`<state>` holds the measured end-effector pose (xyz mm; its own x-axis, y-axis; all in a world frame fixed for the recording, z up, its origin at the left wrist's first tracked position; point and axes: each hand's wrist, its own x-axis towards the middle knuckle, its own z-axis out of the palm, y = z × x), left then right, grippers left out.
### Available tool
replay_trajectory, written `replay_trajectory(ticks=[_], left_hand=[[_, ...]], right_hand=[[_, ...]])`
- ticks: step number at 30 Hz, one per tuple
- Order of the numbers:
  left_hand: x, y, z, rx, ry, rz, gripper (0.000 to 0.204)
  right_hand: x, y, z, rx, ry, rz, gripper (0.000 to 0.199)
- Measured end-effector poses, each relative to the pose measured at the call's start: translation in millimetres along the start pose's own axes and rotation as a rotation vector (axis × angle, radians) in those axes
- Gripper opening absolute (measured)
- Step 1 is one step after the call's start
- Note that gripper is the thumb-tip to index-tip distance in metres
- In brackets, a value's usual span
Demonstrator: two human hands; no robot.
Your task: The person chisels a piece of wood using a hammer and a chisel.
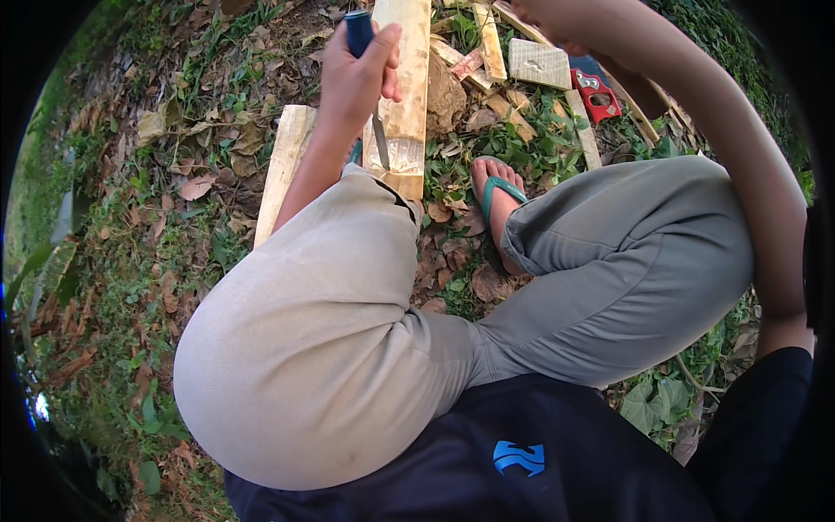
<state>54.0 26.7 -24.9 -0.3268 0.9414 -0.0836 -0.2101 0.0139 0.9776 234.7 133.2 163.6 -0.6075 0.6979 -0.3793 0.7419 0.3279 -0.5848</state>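
My left hand (352, 87) is closed round a chisel (380, 143) with a dark blue handle. Its steel blade points down, the tip at a notched, pale-cut patch near the close end of a long wooden beam (403, 61). The beam runs away from me between my legs, its near end by my left knee. My right arm reaches far forward, and my right hand (557, 22) is at the top edge of the view, above a squared wood block (537, 64). Its fingers are mostly cut off by the frame, so what it holds, if anything, is hidden.
A red-handled saw (597, 96) lies right of the block, partly behind my right arm. Several wood strips (491, 43) and a brown stone-like lump (445, 97) are beside the beam. Another board (285, 165) lies left. My sandalled foot (502, 204) rests on leafy ground.
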Motion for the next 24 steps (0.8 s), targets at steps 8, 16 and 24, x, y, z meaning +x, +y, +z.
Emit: replay_trajectory(ticks=[8, 16, 24], left_hand=[[-8.9, 37.5, 6.6, -0.105, -0.032, 0.247, 0.022], [-13.2, 28.9, 12.5, -0.154, 0.05, 0.265, 0.02], [-31.2, 27.6, 3.0, -0.229, 0.094, 0.329, 0.015]], right_hand=[[2.9, -3.4, -14.4, 0.135, 0.106, 0.149, 0.04], [-6.1, -11.8, -18.0, 0.089, 0.084, 0.149, 0.043], [-38.4, -42.6, -4.8, -0.11, 0.257, -0.232, 0.047]])
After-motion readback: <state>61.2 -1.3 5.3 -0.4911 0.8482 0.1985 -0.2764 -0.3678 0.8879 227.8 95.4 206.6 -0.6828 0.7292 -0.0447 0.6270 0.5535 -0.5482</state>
